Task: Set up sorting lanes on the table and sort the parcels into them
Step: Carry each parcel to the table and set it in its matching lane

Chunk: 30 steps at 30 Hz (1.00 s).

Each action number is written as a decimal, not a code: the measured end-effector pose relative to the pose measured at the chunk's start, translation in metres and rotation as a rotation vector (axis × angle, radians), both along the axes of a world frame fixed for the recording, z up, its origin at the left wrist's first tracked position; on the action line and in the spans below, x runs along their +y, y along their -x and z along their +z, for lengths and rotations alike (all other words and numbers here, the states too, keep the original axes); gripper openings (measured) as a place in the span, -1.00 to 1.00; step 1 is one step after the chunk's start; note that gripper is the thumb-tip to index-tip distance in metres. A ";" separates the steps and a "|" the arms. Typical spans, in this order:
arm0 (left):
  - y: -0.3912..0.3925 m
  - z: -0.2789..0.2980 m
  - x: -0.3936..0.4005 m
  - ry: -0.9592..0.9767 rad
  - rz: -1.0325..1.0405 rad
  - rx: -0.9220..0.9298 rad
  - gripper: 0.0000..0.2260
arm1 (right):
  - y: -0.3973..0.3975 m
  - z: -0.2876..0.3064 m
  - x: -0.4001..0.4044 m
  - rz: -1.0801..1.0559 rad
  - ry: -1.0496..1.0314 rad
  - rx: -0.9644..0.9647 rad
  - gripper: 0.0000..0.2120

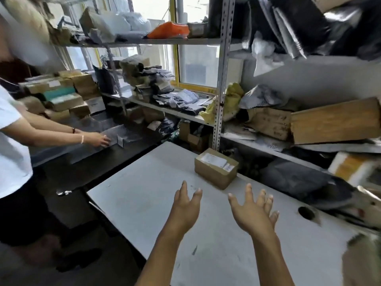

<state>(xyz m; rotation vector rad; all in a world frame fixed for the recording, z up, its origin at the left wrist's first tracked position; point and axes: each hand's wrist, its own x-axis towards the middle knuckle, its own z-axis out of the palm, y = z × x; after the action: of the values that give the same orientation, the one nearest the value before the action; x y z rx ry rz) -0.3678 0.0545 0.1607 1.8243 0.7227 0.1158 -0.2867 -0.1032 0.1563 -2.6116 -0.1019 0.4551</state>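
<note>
A small brown cardboard parcel [215, 169] with white labels on top sits near the far edge of the white table [144, 195]. My left hand [185, 207] hovers over the table in front of the parcel, fingers spread, holding nothing. My right hand [254, 211] is raised beside it, palm up, fingers apart and empty. Both hands are short of the parcel and do not touch it.
Metal shelves [221, 79] behind the table are packed with bags, boxes and a long cardboard box [336, 120]. On the left another person [12, 145] reaches onto a dark table holding a grey bag [115, 137]. A round hole [306, 213] is in the table at right.
</note>
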 end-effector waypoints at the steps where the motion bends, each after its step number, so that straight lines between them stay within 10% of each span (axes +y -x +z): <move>1: -0.014 -0.005 0.007 0.015 -0.017 0.017 -0.38 | -0.010 -0.004 0.004 -0.022 0.001 0.010 -0.26; 24: -0.311 -0.107 0.174 0.871 0.210 0.365 -0.40 | -0.294 -0.063 0.176 -0.200 0.024 0.171 -0.22; 30: -0.337 -0.152 0.185 0.832 0.114 0.175 -0.50 | -0.359 -0.109 0.181 -0.185 0.016 0.250 -0.36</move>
<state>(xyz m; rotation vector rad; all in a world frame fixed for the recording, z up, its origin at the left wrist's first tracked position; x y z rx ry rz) -0.0308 0.2399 0.0082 1.0032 0.8358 -0.2447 0.0721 0.0780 0.0475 -2.5259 0.2243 0.7115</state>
